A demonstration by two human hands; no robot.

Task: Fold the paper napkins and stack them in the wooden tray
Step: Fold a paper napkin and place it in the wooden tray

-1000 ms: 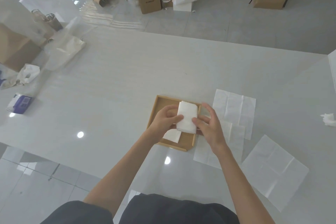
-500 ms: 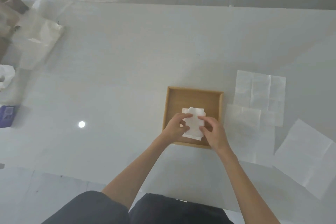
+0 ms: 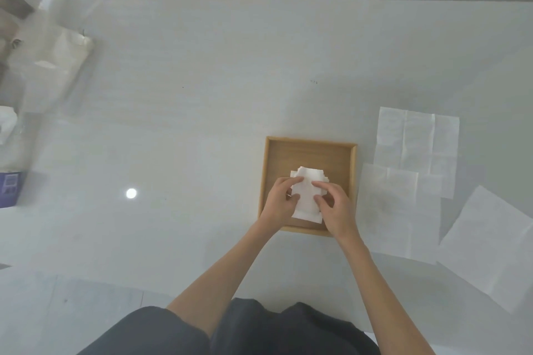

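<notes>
A square wooden tray [image 3: 311,145] sits on the white table in front of me. Inside its near half lies a small stack of folded white napkins [image 3: 307,193]. My left hand [image 3: 279,201] rests on the stack's left edge and my right hand [image 3: 334,204] on its right edge, with fingertips of both pinching the top folded napkin. Three unfolded napkins lie flat to the right of the tray: one at the back [image 3: 418,141], one next to the tray [image 3: 401,210], one at the far right [image 3: 490,245].
A clear plastic bag [image 3: 54,57] lies at the table's far left edge. A purple and white pack [image 3: 10,187] sits at the left border, with crumpled white tissue [image 3: 7,122] behind it. The table's far edge runs across the top, grey floor beyond.
The folded napkin went down from above the tray onto the stack inside it, both hands following. The camera tilted downward, so the boxes on the floor left the view.
</notes>
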